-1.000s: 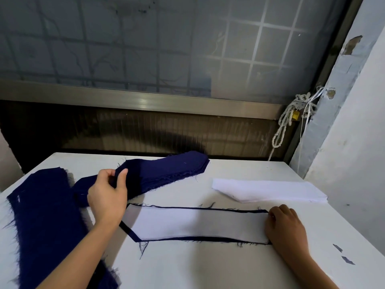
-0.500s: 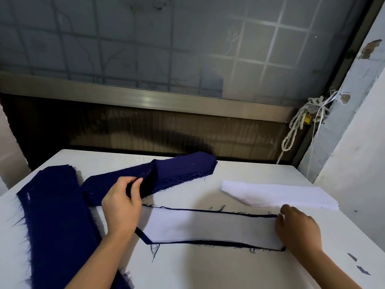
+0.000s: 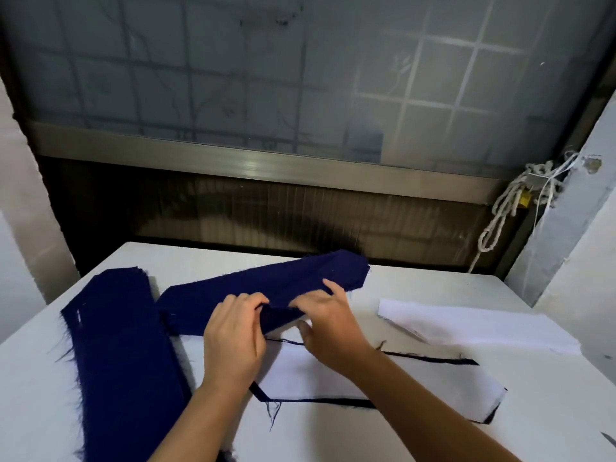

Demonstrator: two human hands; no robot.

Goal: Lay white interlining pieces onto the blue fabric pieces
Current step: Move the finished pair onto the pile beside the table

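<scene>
**Centre of frame.** My left hand and right hand meet on the near edge of the blue stack. Each grasps cloth there. The left fingers curl over the edge, and the right fingers lie on top with the thumb beneath. Whether they hold one ply or several cannot be told. The stack's long axis runs obliquely from centre left up towards the upper right.

**Below the hands.** The covered piece lies on the table. It is a blue piece with white interlining laid over it, so only a dark rim shows, and its long axis runs left to right. My right forearm crosses above it.

**Right of centre.** The interlining stack lies nearer my right hand and well apart from my left.

**Lower left.** A second blue pile runs down towards the frame's bottom edge.

**Judgement.** The step in hand appears to be separating the next blue piece. Once freed, the piece needs turning from its oblique line to lie flat, and the right hand is better placed to fetch interlining.
</scene>
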